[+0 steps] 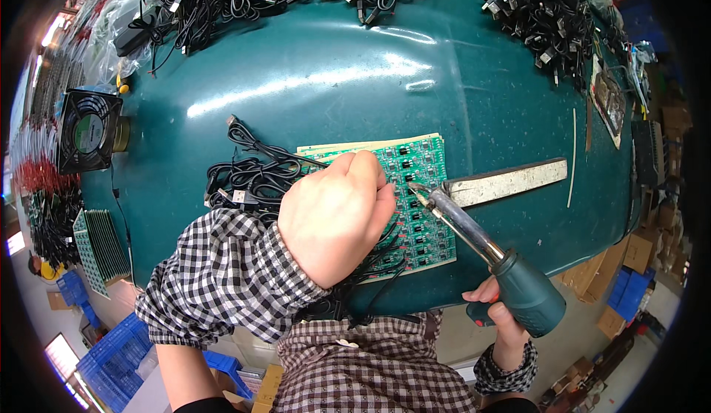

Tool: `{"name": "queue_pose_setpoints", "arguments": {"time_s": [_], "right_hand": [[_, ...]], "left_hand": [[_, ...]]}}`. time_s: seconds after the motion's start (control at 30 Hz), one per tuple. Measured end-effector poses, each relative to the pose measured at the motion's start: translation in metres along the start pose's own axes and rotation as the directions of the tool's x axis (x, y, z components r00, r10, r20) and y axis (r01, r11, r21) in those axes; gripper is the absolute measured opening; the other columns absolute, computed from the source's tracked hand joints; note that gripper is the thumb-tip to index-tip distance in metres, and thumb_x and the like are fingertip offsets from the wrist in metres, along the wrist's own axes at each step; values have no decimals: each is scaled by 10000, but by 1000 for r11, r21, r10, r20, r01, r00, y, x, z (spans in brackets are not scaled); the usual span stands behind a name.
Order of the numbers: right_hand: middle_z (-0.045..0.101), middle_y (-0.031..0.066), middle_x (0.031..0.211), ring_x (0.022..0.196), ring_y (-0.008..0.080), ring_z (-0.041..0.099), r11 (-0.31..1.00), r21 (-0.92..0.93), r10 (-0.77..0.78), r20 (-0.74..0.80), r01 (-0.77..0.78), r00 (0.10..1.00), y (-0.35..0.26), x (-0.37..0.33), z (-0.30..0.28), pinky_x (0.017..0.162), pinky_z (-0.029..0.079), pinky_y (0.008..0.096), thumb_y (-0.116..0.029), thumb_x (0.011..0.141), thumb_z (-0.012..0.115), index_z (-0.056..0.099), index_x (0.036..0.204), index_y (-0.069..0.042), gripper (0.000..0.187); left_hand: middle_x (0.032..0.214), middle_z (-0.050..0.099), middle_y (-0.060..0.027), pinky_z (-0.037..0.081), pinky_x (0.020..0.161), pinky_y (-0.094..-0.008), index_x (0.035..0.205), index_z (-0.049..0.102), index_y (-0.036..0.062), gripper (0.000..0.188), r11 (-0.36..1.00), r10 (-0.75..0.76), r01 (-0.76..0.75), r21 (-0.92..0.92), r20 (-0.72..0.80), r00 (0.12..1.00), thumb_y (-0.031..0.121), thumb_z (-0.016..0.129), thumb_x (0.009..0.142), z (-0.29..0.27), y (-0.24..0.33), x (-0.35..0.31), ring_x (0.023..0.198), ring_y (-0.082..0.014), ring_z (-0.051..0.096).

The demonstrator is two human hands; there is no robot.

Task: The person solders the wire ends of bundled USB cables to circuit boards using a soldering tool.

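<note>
A green circuit-board panel [421, 167], lined with rows of small black parts, lies on top of another board on the table. My left hand [337, 209] is over its left half, fingers pinched together; the fingertips and whatever is between them are hidden. In my right hand [505, 317] is a soldering gun [527, 291] with a dark green handle and a metal barrel. Its tip touches or hovers just above the board's middle row, close to my left fingers. Black USB cables [255, 168] are bunched left of the board, and more pass under my left hand.
A white worn bar [511, 181] lies right of the board. Large heaps of black cables [541, 20] line the far edge. At the left stand a black fan [89, 131] and a row of upright boards [100, 246]. A thin stick [572, 157] is at the right.
</note>
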State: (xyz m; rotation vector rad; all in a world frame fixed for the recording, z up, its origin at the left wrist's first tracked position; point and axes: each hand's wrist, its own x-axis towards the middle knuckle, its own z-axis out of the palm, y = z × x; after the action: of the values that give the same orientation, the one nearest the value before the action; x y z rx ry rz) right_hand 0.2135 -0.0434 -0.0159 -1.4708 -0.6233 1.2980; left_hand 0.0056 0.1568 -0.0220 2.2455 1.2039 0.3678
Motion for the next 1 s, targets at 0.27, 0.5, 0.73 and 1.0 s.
{"name": "queue_pose_setpoints", "arguments": {"time_s": [0.27,0.5,0.73,1.0], "right_hand": [[682,133,860,832,216,692,999,-17,43,21,-43,999,4,-2,-3,846,585,449,-93,745,842,508,1211,87,601],[686,128,855,813,207,695,998,-22,51,-1,-51,999,4,-2,-2,839,589,445,-107,737,850,509,1212,87,616],[685,130,856,815,207,693,998,-41,48,8,-47,999,4,-1,-2,834,591,440,-95,736,846,509,1210,94,612],[684,123,848,808,199,690,996,-90,23,31,-20,999,5,0,-2,833,592,434,-67,738,831,516,1202,100,585]], "left_hand": [[705,618,-129,483,519,-394,809,541,28,183,1000,23,-22,8,-35,999,107,706,812,2,-1,-1,580,-313,612],[706,615,-123,482,511,-388,811,535,25,186,999,40,-39,21,-58,998,87,710,804,3,0,-1,573,-306,608],[697,607,-115,483,508,-377,811,534,30,188,999,31,-29,40,-42,999,87,713,805,3,1,-1,567,-294,609],[695,605,-109,483,506,-368,813,532,29,190,998,34,-32,56,-39,999,83,713,803,3,1,-1,562,-283,609]]}}
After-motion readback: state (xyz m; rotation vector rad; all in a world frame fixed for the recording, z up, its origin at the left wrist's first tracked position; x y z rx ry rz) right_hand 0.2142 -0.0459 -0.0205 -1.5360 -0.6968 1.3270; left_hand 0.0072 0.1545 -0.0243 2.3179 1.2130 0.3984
